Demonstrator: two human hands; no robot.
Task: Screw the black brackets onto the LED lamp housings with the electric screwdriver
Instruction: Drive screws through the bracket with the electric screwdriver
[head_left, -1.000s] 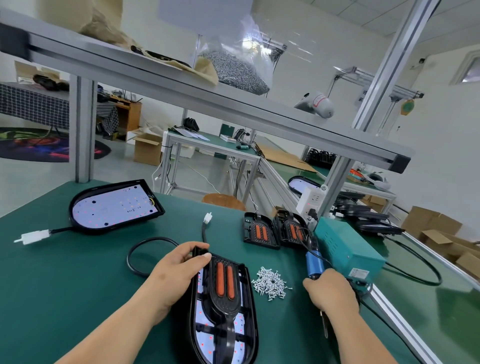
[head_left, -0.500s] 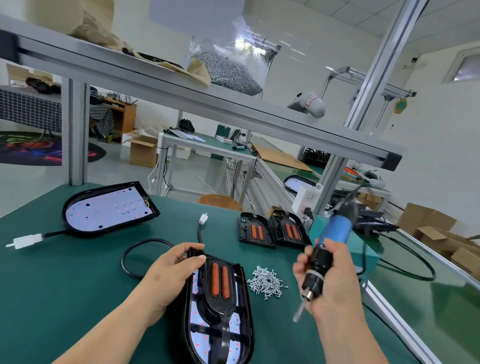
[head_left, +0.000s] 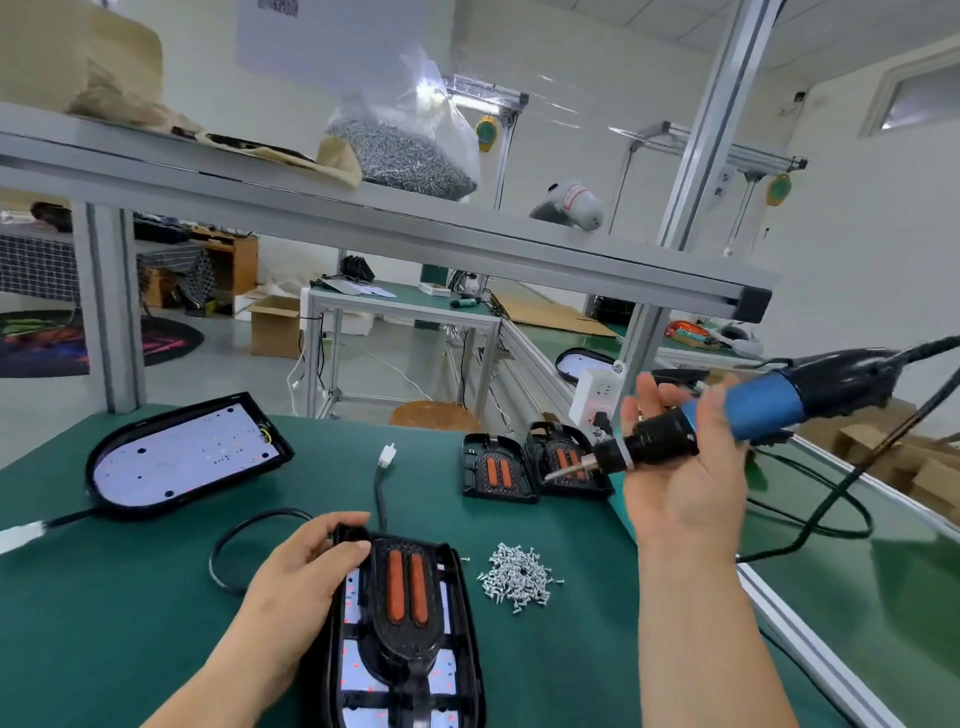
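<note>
Green matting covered the workbench, and nearest the person lay a black, rounded LED lamp housing with a white LED board inside. A black plastic bracket with two orange strips sat on top of this housing. The left hand gripped the housing's upper left edge, with its fingers curled over the rim and its thumb on the bracket's top corner. The right hand was raised above the bench, palm towards the camera. It held a blue-and-black electric screwdriver across the palm. The thumb curled over the barrel, and the other fingers stood loosely straight behind it. The bit pointed left and slightly down. A pile of small silver screws lay just right of the housing. Two spare black brackets lay side by side farther back, and a second lamp housing lay well apart to the left.
</note>
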